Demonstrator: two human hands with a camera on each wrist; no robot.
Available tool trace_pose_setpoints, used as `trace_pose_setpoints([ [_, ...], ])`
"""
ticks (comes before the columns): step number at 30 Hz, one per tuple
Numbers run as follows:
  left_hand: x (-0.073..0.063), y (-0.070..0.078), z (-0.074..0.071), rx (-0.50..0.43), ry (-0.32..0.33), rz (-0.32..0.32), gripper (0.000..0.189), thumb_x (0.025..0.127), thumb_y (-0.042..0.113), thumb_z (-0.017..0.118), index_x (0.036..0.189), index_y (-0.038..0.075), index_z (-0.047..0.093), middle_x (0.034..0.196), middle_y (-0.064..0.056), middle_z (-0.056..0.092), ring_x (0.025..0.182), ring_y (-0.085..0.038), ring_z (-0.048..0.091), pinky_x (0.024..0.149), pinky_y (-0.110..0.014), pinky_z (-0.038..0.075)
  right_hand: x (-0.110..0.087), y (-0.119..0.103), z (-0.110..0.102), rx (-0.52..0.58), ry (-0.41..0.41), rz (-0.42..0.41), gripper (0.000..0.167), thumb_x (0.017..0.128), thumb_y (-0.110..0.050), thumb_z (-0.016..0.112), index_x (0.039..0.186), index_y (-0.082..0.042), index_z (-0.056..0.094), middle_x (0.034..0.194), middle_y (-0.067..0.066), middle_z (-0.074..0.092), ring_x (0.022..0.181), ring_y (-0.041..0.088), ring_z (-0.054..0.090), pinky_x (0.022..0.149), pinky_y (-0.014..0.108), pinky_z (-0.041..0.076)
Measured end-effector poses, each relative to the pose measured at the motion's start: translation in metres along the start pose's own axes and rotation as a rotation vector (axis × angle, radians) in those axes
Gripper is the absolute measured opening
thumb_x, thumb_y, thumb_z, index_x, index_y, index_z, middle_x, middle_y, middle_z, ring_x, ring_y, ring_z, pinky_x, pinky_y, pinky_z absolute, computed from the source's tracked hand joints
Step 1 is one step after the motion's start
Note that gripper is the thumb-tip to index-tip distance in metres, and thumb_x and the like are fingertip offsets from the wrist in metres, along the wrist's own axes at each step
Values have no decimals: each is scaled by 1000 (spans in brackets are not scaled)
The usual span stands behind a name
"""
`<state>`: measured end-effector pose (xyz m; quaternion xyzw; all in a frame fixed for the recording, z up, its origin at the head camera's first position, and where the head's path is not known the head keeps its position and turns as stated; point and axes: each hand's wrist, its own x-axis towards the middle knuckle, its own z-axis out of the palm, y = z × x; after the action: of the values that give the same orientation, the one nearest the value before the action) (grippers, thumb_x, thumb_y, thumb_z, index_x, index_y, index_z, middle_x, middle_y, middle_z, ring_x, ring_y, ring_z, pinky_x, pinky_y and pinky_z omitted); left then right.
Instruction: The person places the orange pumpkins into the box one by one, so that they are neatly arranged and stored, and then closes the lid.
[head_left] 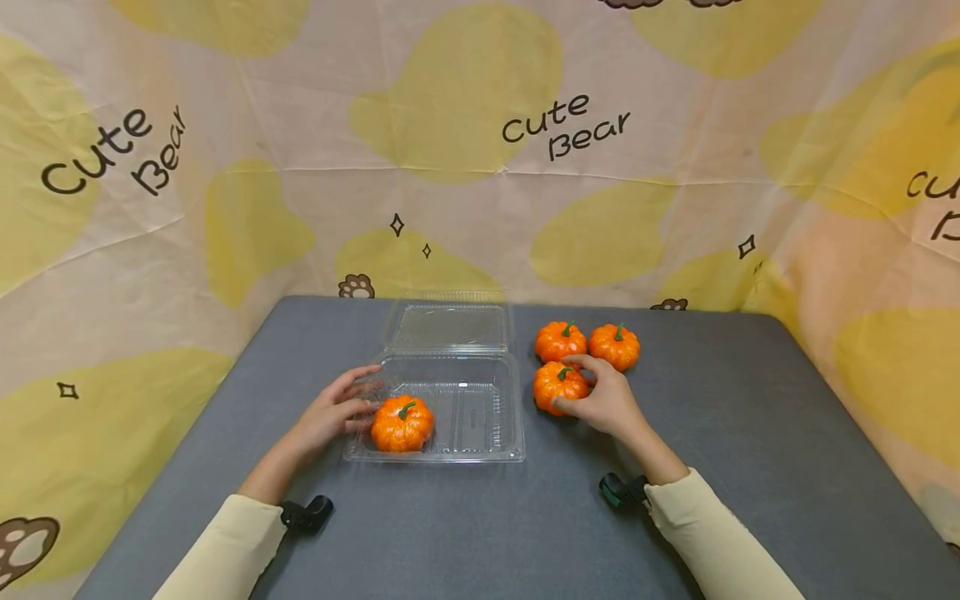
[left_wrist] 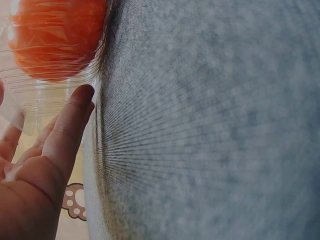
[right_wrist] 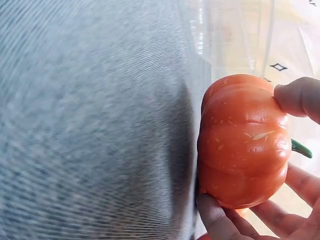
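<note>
My right hand grips a small orange pumpkin with a green stem, thumb on the near side and fingers round the far side. In the right wrist view the same pumpkin sits low, right at the tabletop. My left hand is at the left wall of a clear plastic clamshell box, its fingers fairly straight along the side. Inside the box, at the front left, lies another pumpkin; it shows through the clear wall beside my left fingertips in the left wrist view.
Two more pumpkins, one on the left and one on the right, stand just behind the gripped one. The box's lid lies folded back toward the far edge of the grey table. A printed cloth hangs behind.
</note>
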<state>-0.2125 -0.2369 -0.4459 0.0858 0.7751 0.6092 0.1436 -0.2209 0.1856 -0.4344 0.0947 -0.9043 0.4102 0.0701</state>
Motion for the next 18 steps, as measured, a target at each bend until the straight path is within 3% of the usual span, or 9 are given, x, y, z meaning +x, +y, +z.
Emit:
trace_pose_setpoints([
  [18,-1,2,1,6,-1,0,60,95,5,51,150,8,28,149,-29,34,116,-33,58,82,-35,56,-2,-41,-10,67,8,-84,57,69,-18,81,123,-11,62,121,13,63,93,31,64,81,45,54],
])
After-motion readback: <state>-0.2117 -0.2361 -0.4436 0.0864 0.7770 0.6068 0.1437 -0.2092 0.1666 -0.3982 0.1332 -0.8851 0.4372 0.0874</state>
